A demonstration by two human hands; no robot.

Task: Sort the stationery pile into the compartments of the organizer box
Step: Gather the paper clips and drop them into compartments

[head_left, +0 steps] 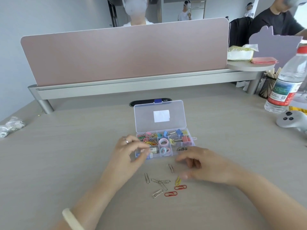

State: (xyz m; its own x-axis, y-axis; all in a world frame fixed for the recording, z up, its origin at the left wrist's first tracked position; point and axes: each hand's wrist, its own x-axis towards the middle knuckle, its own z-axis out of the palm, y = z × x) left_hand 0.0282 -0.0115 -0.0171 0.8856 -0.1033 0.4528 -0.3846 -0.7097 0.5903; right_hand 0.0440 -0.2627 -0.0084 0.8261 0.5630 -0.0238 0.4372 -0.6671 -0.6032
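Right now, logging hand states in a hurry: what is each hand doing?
Left hand: fingertips together over the organizer box, blurred; cannot tell.
Right hand: open, holding nothing.

The clear plastic organizer box (166, 157) lies open on the table with its lid (160, 117) tilted up at the back. Its left compartments hold mixed coloured paper clips (149, 140), the middle ones pastel rings (163, 141), and the right ones blue, yellow and pink binder clips (178, 135). Just in front of the box the loose pile lies flat. It is made up of several silver wire paper clips (160, 182), some overlapping in a small cluster, one yellow paper clip (178, 180), and two red paper clips (180, 187) near each other.
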